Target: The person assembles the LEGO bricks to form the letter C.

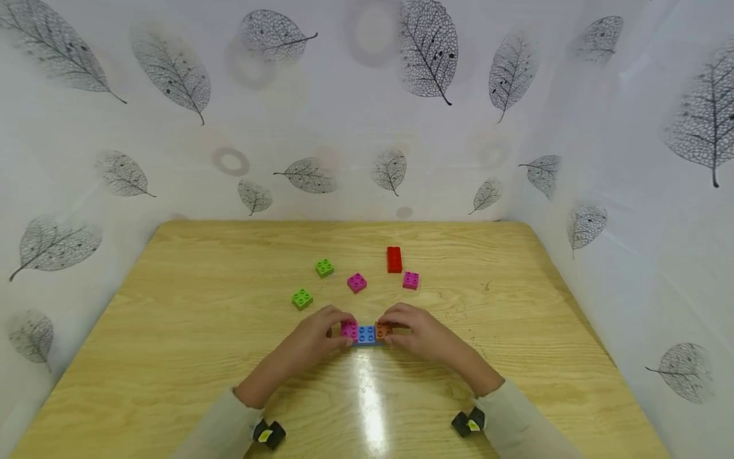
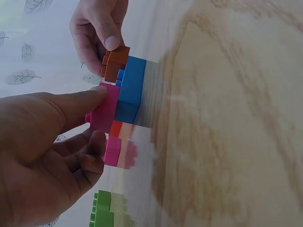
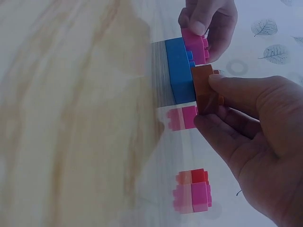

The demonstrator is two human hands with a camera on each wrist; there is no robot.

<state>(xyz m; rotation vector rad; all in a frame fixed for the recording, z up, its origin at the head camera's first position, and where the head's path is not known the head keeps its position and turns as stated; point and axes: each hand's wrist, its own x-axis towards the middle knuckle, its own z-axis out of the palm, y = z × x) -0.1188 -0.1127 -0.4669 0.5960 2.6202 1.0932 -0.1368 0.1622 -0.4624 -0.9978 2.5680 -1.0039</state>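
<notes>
A long blue building brick (image 1: 366, 334) lies on the table in front of the person, its middle studs showing. On its left end sits a pink brick (image 2: 105, 108), which the left hand (image 1: 318, 333) pinches between thumb and fingers. At the other end the right hand (image 1: 417, 329) pinches an orange brick (image 3: 204, 89) the same way. Both small bricks stand on top of the blue one, with a gap between them. Whether they are pressed fully down cannot be told.
Beyond the hands lie two green bricks (image 1: 302, 299), two more pink bricks (image 1: 357, 283) and a long red brick (image 1: 394, 259). The wooden table (image 1: 201, 306) meets a leaf-patterned white sheet (image 1: 338, 127) at its back and sides.
</notes>
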